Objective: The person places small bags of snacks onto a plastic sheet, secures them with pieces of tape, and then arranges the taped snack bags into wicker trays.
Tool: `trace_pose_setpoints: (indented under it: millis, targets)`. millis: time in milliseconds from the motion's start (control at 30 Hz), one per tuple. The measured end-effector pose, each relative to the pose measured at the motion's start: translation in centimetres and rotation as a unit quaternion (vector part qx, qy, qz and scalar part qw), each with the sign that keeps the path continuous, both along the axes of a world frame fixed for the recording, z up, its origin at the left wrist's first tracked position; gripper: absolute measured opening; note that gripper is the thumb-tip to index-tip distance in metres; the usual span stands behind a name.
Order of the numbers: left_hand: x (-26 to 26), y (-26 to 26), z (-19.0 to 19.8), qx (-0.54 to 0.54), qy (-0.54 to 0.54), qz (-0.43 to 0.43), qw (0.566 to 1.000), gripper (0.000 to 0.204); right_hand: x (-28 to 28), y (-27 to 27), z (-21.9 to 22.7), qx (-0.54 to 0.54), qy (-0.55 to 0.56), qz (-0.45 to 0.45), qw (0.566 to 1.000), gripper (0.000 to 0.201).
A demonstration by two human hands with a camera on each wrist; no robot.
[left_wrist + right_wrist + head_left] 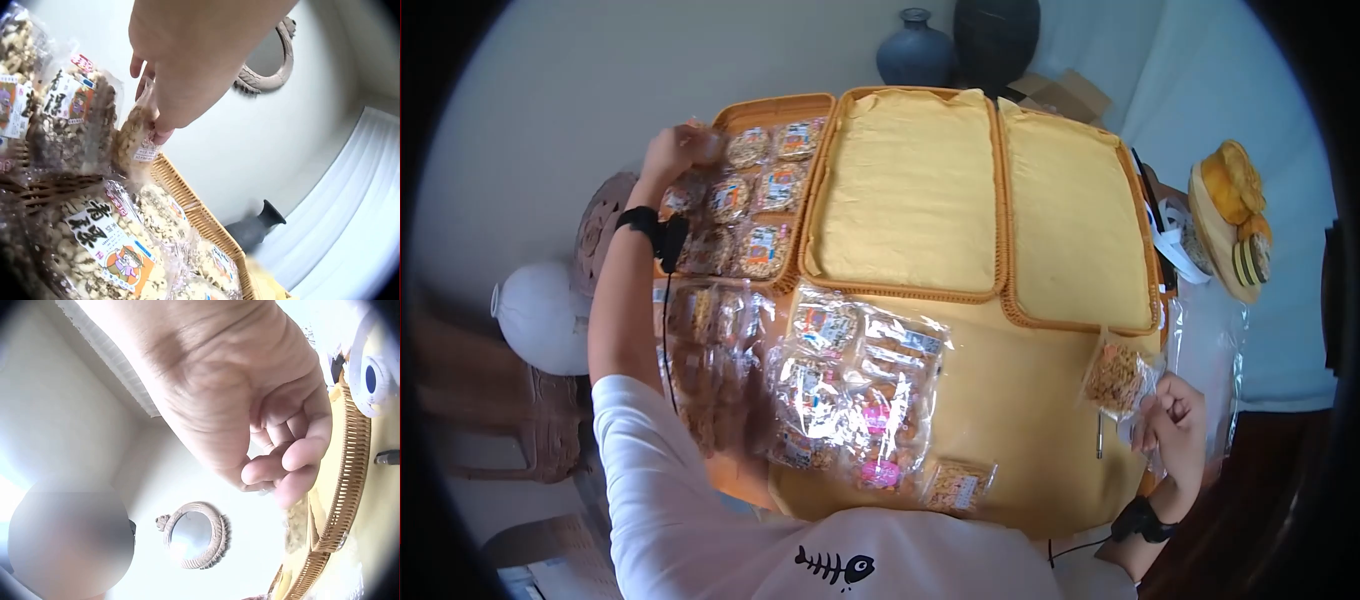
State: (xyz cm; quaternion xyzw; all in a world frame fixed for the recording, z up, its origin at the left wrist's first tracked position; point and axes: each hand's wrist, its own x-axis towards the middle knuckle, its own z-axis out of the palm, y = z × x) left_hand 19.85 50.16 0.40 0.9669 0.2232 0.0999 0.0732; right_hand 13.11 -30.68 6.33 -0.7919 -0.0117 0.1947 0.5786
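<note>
The yellow-clothed counter [1020, 420] has bare room on its near right. Two cushioned wicker trays [910, 190] sit empty; the far-left wicker tray [772, 105] is nearly full, so seat packets snugly inside its rim. Left hand [675, 150] pinches a clear snack packet [134, 140] at that far corner. Right hand [1175, 420] grips another clear snack bag [1115, 378] near the counter's right edge.

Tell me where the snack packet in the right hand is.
In the head view the snack packet hangs pinched in the right hand at the table's right edge, just in front of the right-hand yellow-lined wicker tray.
</note>
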Motion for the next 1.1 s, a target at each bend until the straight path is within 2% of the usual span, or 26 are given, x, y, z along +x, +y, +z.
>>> trace_pose_setpoints:
  millis: [67,167,200,267,300,333,367,400,433,500,533,567,600,667,700,767,867,967,1067,1100]
  targets:
    - [-0.4,-2.8,2.3,0.035,-0.018,-0.014,0.999,0.026,0.6,-0.1,0.3,-0.003,-0.014,-0.021,1.000,0.023]
    - [0.0,-4.9,3.9,0.147,-0.193,-0.043,0.969,0.023,2.2,0.5,0.4,0.007,-0.065,-0.009,0.998,0.022]
    - [-0.1,-6.1,4.9,0.105,-0.211,-0.035,0.971,0.023,2.7,0.6,0.3,0.014,-0.079,-0.008,0.997,0.022]
    - [-0.7,-13.4,7.7,0.021,-0.245,-0.018,0.969,0.024,4.0,1.4,0.4,0.004,-0.097,0.003,0.995,0.022]
    - [-0.8,-15.7,7.6,-0.103,-0.252,-0.083,0.959,0.024,4.4,2.4,0.4,0.007,-0.106,0.004,0.994,0.022]
    - [-1.1,-17.8,7.2,-0.228,-0.253,-0.144,0.929,0.025,4.9,3.1,0.4,0.009,-0.114,0.004,0.993,0.022]
    - [-1.5,-20.3,6.9,-0.347,-0.251,-0.202,0.881,0.026,5.5,3.6,0.0,0.011,-0.120,0.014,0.993,0.021]
    - [-2.4,-24.2,6.8,-0.403,-0.203,-0.194,0.871,0.027,5.8,4.4,0.0,0.008,-0.121,0.020,0.992,0.020]
    - [-3.3,-28.0,6.6,-0.455,-0.154,-0.186,0.857,0.029,5.9,5.5,0.1,0.006,-0.123,0.025,0.992,0.020]
    - [-4.3,-32.7,3.9,-0.508,-0.101,-0.226,0.825,0.028,5.8,7.0,0.3,0.008,-0.125,0.032,0.992,0.019]
    - [-4.4,-33.7,2.2,-0.495,-0.021,-0.223,0.839,0.027,5.6,7.4,0.5,0.011,-0.125,0.033,0.992,0.018]
    - [-4.7,-35.4,0.9,-0.529,-0.021,-0.232,0.816,0.029,5.4,7.7,0.6,0.014,-0.125,0.034,0.991,0.018]
    - [-5.0,-36.6,0.4,-0.562,0.026,-0.189,0.805,0.032,5.2,7.8,0.8,0.008,-0.127,0.034,0.991,0.018]
    - [-4.5,-37.1,-1.6,-0.573,0.006,-0.184,0.799,0.034,4.8,7.6,1.3,-0.004,-0.132,0.034,0.991,0.017]
    - [-4.5,-36.9,-1.9,-0.548,0.021,-0.198,0.812,0.035,4.7,7.1,1.4,-0.007,-0.131,0.038,0.991,0.017]
    - [-4.9,-36.3,-1.9,-0.495,0.054,-0.226,0.837,0.037,4.6,6.3,1.2,-0.011,-0.128,0.043,0.991,0.016]
    - [-5.2,-35.9,-1.9,-0.461,0.098,-0.286,0.834,0.039,4.5,7.0,0.8,0.009,-0.103,0.039,0.994,0.015]
    - [-5.5,-36.7,0.2,-0.377,0.033,-0.251,0.891,0.045,5.2,9.7,-1.3,0.029,-0.096,0.100,0.990,0.012]
    - [-6.1,-37.7,2.2,-0.588,-0.009,-0.250,0.769,0.049,5.7,14.2,-3.3,0.091,-0.099,0.204,0.970,0.011]
    - [-6.8,-38.2,3.6,-0.635,0.059,-0.221,0.738,0.052,5.1,15.9,-2.8,0.101,-0.070,0.215,0.969,0.011]
